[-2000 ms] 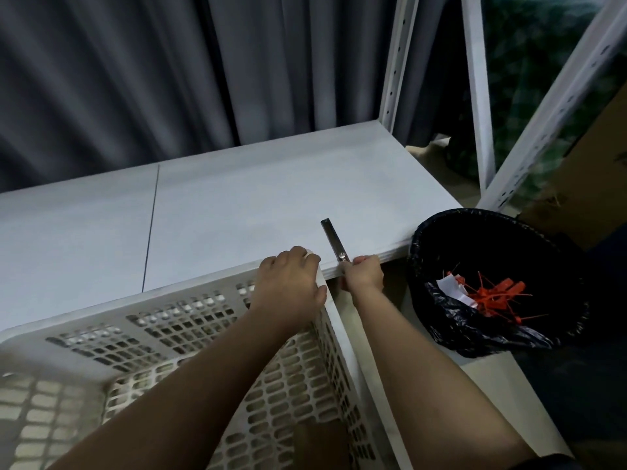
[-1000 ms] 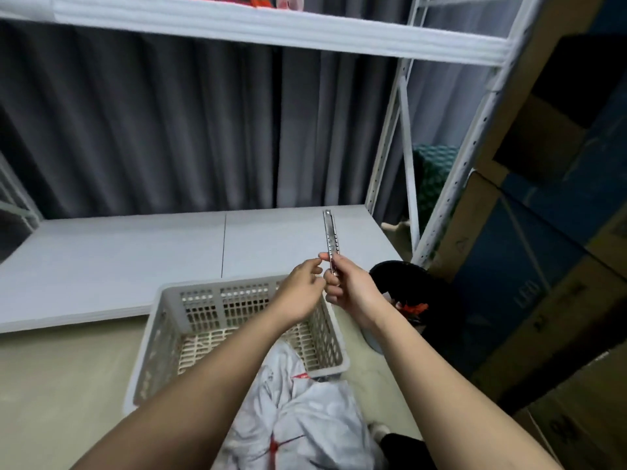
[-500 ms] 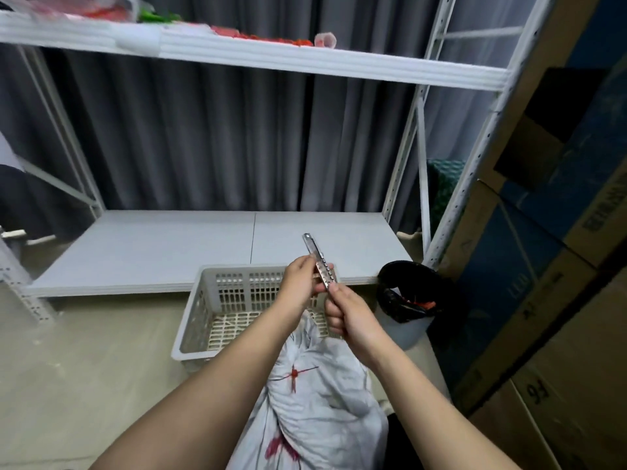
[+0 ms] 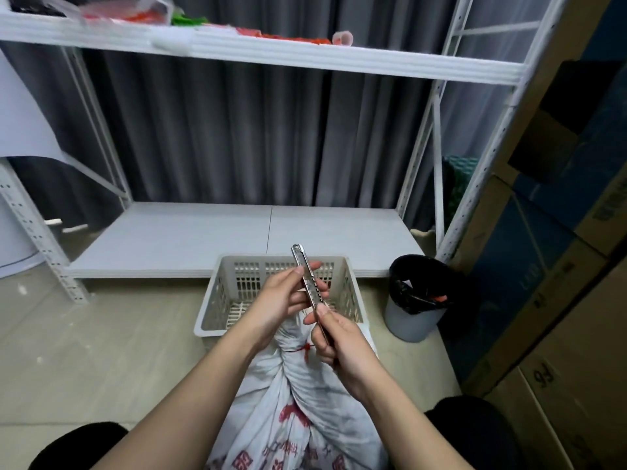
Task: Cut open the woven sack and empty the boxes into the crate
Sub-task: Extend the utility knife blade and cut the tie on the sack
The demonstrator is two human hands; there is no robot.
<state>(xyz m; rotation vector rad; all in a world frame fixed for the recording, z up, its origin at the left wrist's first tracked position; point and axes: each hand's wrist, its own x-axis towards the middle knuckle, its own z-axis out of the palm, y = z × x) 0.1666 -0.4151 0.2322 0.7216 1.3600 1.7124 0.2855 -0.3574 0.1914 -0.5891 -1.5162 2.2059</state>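
A white woven sack point(image 4: 298, 412) with red print lies between my knees, its neck twisted and tied with a red tie point(image 4: 303, 348). Above the neck I hold a metal utility knife point(image 4: 306, 279), tip pointing up and away. My right hand point(image 4: 334, 337) grips its lower end. My left hand point(image 4: 283, 298) pinches the knife's middle with thumb and fingers. No blade is visibly out. A beige perforated plastic crate point(image 4: 353, 293) sits on the floor just beyond the sack; its visible inside holds nothing.
A black-lined bin point(image 4: 415, 296) stands right of the crate. A white low shelf board point(image 4: 237, 235) lies behind it, with an upper shelf point(image 4: 271, 52) holding blurred items. Stacked cardboard boxes point(image 4: 559, 300) fill the right. Tan floor point(image 4: 101, 334) spreads left.
My view has pulled back from the shelf edge, where my right hand took the knife. Both hands now hold it above the sack, which has come into view.
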